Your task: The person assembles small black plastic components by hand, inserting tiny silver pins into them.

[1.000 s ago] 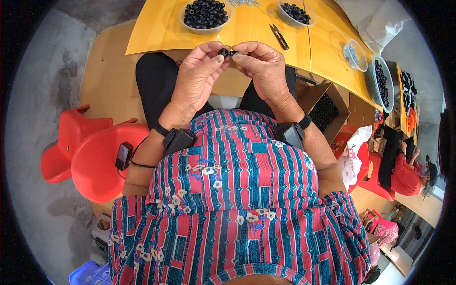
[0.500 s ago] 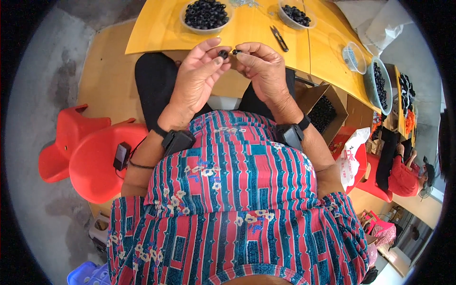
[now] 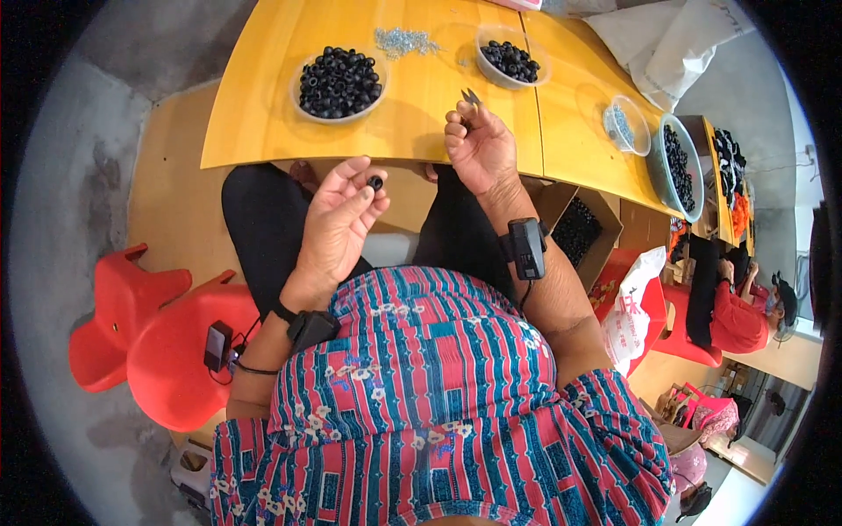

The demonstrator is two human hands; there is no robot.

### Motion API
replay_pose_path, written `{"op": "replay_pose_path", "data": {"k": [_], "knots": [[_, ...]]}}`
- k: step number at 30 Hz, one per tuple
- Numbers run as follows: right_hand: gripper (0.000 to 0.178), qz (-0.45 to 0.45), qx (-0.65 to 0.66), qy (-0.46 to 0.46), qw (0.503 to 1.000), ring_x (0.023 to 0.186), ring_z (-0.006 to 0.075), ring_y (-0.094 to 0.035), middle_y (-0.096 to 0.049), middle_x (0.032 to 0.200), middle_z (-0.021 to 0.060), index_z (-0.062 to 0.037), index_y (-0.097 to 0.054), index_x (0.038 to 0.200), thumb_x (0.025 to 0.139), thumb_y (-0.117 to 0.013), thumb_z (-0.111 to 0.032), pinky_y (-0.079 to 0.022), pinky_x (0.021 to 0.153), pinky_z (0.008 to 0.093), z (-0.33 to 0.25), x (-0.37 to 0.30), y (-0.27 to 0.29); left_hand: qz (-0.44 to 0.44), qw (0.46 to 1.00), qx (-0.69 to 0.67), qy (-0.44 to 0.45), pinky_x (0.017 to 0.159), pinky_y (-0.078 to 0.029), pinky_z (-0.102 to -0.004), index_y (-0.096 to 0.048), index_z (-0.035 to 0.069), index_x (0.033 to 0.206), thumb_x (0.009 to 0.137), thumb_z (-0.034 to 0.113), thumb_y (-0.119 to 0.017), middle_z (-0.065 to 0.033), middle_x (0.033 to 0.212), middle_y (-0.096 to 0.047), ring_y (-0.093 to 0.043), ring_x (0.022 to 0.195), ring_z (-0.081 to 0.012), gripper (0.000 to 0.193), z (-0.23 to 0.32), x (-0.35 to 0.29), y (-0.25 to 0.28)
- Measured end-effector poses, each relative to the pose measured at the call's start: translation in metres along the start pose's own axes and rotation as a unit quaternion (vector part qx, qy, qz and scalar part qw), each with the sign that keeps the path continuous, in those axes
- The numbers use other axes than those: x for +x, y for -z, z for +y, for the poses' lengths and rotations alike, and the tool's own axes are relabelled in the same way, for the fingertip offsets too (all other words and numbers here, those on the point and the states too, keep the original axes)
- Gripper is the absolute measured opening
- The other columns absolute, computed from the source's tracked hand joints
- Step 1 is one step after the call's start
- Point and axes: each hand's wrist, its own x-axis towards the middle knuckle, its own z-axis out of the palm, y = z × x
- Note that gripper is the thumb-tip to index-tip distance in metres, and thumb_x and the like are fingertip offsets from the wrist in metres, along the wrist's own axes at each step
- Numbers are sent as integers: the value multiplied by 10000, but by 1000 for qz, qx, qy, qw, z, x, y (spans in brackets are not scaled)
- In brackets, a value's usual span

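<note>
Between the thumb and fingers of my left hand (image 3: 335,219) is a small black ring-shaped piece (image 3: 375,182), its hole visible, held in front of the table's near edge. My right hand (image 3: 485,151) is closed around a pair of thread snips (image 3: 471,97) over the edge of the yellow table (image 3: 421,123). The snips' pointed blades stick up past the fingers, and the handle is mostly hidden in the hand. Similar black pieces (image 3: 339,83) fill a clear round bowl beyond my left hand.
Small clear-bluish pieces (image 3: 405,42) lie loose on the table beside a second bowl of black parts (image 3: 510,63). Rightward stand a small clear tub (image 3: 645,136) and a blue-green basin (image 3: 695,197). A cardboard box (image 3: 605,237) sits below; a person in red (image 3: 737,320) sits far right.
My hands have moved apart. The right hand has picked up the snips from the table, while the left has kept a black piece and come nearer to me. The view has shifted.
</note>
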Motion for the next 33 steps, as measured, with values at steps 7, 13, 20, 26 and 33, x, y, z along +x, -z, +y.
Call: {"op": "replay_pose_path", "data": {"k": [7,13,20,26,33], "knots": [[262,146,-641,205,725,520,123,-469,-531,629,28,-14,-656,1002,781,-606,-145,-419,517,263,-17,35,-13,42,999,7,28,833,-485,-279,-492,49,1171,863,-25,-540,-90,1077,-564,-571,888,-142,321,-2,-5,-5],[340,106,-781,270,554,595,185,-543,-577,661,106,-75,-659,1059,734,-659,-172,-452,576,310,-17,55,-18,17,996,38,73,822,-497,-284,-466,45,1189,870,11,-550,-94,1072,-563,-570,897,-145,331,-7,-11,-5],[371,93,-840,206,493,752,327,-631,-650,802,187,-146,-631,1098,733,-645,-214,-504,681,408,-2,69,-32,-29,991,66,113,826,-489,-271,-482,54,1168,865,32,-572,-77,1047,-558,-560,936,-136,317,-9,-1,-20],[385,53,-880,234,410,587,284,-596,-606,641,147,-141,-621,1117,743,-658,-223,-471,578,386,1,65,-29,-74,986,62,133,827,-493,-273,-493,52,1157,862,18,-570,-63,1042,-563,-559,956,-141,308,-13,16,-30],[283,108,-765,186,607,483,86,-456,-505,529,5,-86,-675,1000,732,-693,-176,-384,470,270,-4,17,-27,-83,991,2,101,827,-484,-279,-499,42,1164,868,9,-552,-85,1027,-582,-564,944,-136,302,-15,30,-32]]}}
